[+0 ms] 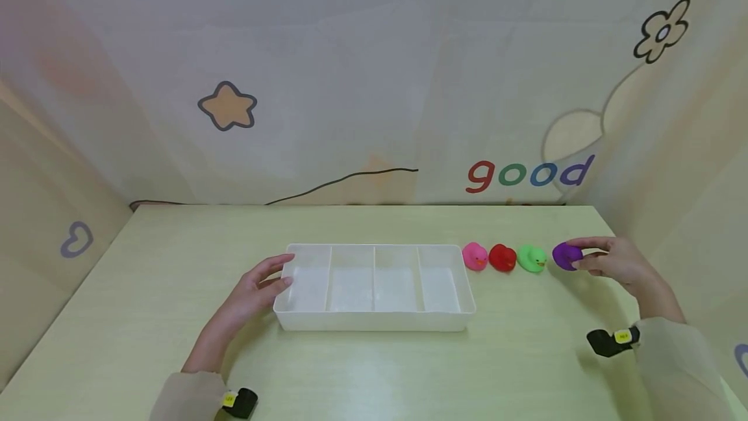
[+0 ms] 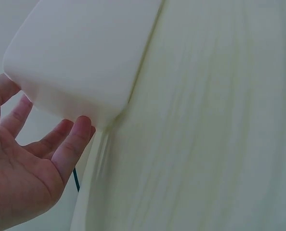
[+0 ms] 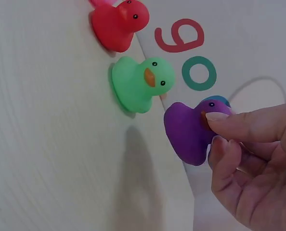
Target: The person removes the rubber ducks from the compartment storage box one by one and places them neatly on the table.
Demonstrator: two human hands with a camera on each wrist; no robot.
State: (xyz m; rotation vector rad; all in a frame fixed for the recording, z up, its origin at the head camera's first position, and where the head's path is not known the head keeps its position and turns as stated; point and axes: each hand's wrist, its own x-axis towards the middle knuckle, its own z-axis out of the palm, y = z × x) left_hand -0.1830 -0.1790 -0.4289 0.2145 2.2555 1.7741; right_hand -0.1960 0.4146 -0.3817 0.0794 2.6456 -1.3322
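Note:
A white tray (image 1: 374, 321) with several compartments stands on the table. My left hand (image 1: 257, 288) touches its left end, and the left wrist view shows the fingertips (image 2: 80, 127) resting against the tray's end wall (image 2: 71, 103). With thumb and fingers, my right hand (image 1: 622, 265) pinches a purple rubber duck (image 1: 565, 256). In the right wrist view this purple duck (image 3: 184, 132) appears raised off the table. Left of it sit a green duck (image 1: 532, 258), a red duck (image 1: 503, 258) and a pink duck (image 1: 475, 256), the pink one close to the tray's right end.
The pale table (image 1: 374, 375) ends at a printed cloth backdrop (image 1: 350, 83) behind the tray. Cloth also hangs at the left and right sides. Each wrist wears a black camera, such as the right one (image 1: 610, 342).

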